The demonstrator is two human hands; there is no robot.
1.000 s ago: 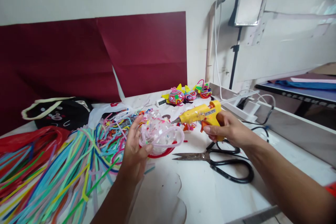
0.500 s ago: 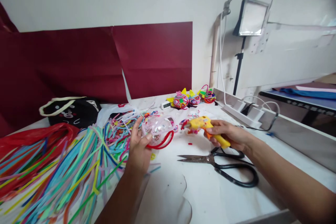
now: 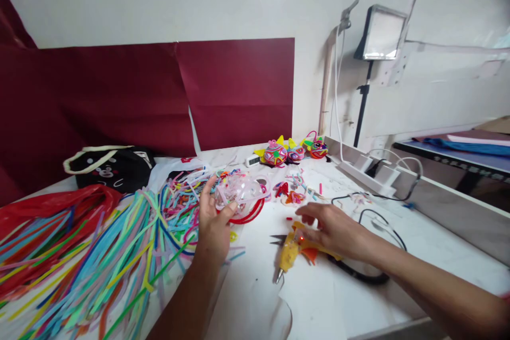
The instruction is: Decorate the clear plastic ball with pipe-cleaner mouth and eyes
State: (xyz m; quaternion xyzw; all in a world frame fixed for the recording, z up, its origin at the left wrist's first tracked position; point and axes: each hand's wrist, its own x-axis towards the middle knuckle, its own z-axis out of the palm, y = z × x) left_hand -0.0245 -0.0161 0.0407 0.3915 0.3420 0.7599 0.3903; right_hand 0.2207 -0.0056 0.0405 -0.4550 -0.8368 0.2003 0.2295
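Crafting at a white table (image 3: 319, 303).
From where I stand, colourful pipe cleaners (image 3: 115, 255) fan out at left; beside them the left hand (image 3: 215, 223) cups a clear plastic ball (image 3: 244, 189) between thumb and part-spread fingers, red loops (image 3: 254, 215) below it. Next, a yellow glue gun (image 3: 291, 252), nozzle toward the near edge, overlaps the scissors (image 3: 277, 237); the right hand (image 3: 334, 228), half-curled, is over it, whether gripping I can't tell.

Nothing is legible: white marks on the dark table edge (image 3: 450, 161) and a small white gadget's display (image 3: 252, 160) are too small.
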